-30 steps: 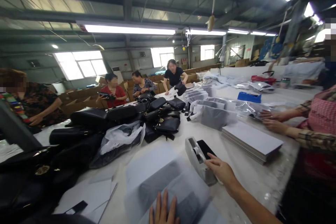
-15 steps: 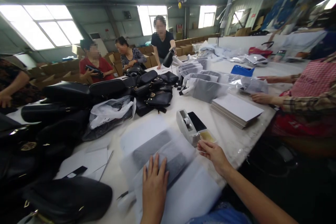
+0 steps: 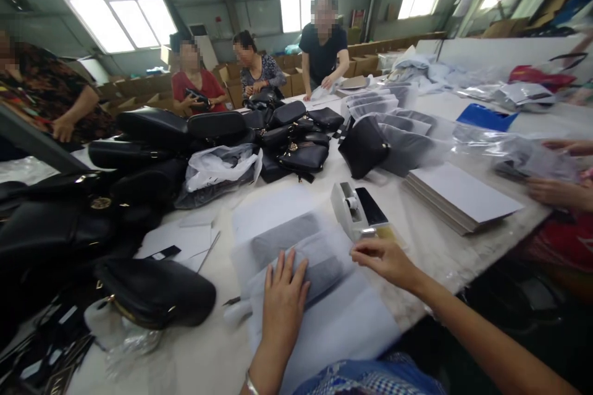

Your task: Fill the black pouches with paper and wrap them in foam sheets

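Observation:
My left hand [image 3: 283, 296] lies flat, fingers stretched out, on a grey item wrapped in white tissue paper [image 3: 296, 247] near the table's front edge. My right hand [image 3: 383, 259] is just in front of a white tape dispenser [image 3: 354, 211], thumb and fingers pinched together at its cutter end. Whether a strip of tape is between the fingers is too small to see. The tissue sheet spreads out under both hands.
Black handbags [image 3: 152, 136] are piled on the left and middle of the table, one bag [image 3: 155, 290] close at front left. A stack of white cards [image 3: 461, 194] and wrapped grey pouches [image 3: 403, 136] lie to the right. Several people work around the table; another person's hands [image 3: 558, 188] are at right.
The view has tilted down and nearer to the table. My right hand has drawn back from the dispenser's top to its front end. My left hand stays flat on the wrapped item.

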Tool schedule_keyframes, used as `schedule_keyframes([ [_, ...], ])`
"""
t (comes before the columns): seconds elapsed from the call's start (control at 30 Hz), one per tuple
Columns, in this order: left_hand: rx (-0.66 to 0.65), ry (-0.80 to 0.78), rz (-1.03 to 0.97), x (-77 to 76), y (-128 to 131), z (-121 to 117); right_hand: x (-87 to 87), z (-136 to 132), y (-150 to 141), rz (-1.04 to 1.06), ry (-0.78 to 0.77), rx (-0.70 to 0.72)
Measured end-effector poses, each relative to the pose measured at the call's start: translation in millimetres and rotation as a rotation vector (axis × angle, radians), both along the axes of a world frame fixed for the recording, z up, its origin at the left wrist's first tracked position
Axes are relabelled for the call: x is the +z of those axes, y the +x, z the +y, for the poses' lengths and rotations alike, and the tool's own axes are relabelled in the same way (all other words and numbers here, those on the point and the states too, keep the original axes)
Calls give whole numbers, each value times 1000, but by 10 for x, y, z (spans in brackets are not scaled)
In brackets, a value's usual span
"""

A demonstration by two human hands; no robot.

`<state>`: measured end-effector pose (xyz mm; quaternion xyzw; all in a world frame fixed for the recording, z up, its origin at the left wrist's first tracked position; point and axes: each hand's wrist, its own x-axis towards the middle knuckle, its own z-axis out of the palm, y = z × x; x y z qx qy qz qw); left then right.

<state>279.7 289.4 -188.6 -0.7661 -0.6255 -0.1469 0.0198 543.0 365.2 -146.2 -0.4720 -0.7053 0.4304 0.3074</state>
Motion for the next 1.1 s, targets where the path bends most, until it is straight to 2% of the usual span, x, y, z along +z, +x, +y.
schedule_keyframes([
  [0.1, 10, -9, 0, 8, 14, -4, 276, 358, -318, -124, 170, 358],
  [0.17, 15, -15, -5, 11, 20, -5, 330, 647, -538, -288, 279, 544],
  [0.23, 17, -17, -12, 5, 21, -4, 311, 907, -737, -514, 384, 675],
  [0.33, 29, -7, -8, -18, 17, -1, 259, 1165, -975, -718, 464, 766],
  [0.5, 20, 34, 22, -39, 8, 8, 269, 1370, -1173, -927, 535, 821],
  [0.57, 15, 47, 31, -33, 7, 11, 280, 1450, -1136, -1000, 529, 703],
  [0.63, 11, 55, 34, -30, 6, 12, 279, 1513, -985, -995, 491, 496],
  [0.77, 9, 70, 20, -60, 1, 10, 219, 1433, -357, -968, 461, 121],
  [0.83, 8, 83, 6, -85, -3, 11, 138, 1269, 0, -834, 413, -79],
  [0.93, 6, 101, -10, -115, -8, 15, -42, 978, 365, -464, 212, -341],
  [1.0, 1, 105, -9, -123, -11, 17, -164, 832, 447, -331, 87, -395],
  [1.1, -9, 105, 5, -119, -14, 17, -290, 724, 394, -234, -6, -394],
])
